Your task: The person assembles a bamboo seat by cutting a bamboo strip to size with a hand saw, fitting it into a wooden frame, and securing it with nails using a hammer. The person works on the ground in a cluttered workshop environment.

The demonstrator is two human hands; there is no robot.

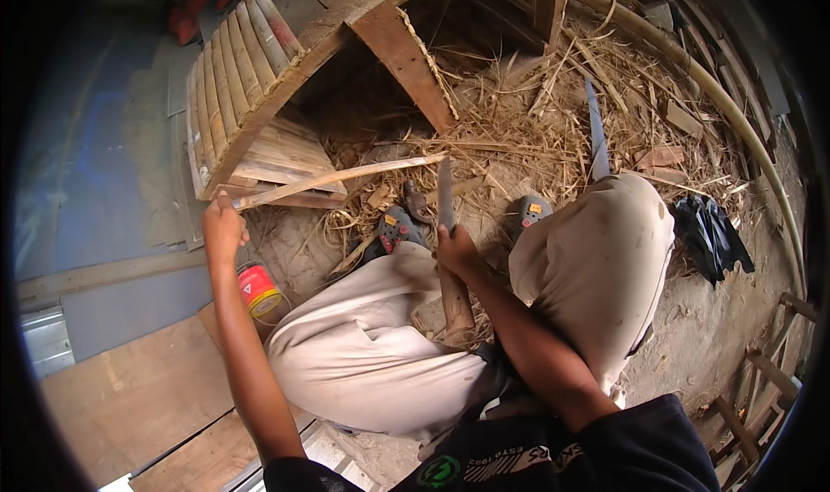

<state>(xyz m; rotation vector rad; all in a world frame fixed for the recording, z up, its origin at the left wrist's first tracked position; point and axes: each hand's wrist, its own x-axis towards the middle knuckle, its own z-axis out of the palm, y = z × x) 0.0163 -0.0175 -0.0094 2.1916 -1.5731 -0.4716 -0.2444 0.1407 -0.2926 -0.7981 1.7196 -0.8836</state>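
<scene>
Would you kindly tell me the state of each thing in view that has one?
Pale strip: slightly bowed
Knife: blade bare
Left hand: closed on the pale strip
Right hand: closed around the knife
Bluish blade: bare, partly hidden
Black bag: crumpled
Shavings: loose, scattered
Trousers: spotted in places
Red container: open or shut, unclear

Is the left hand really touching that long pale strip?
Touching. The head view shows the left hand gripping one end of the long pale strip, which sticks out past the fingers toward the right.
</scene>
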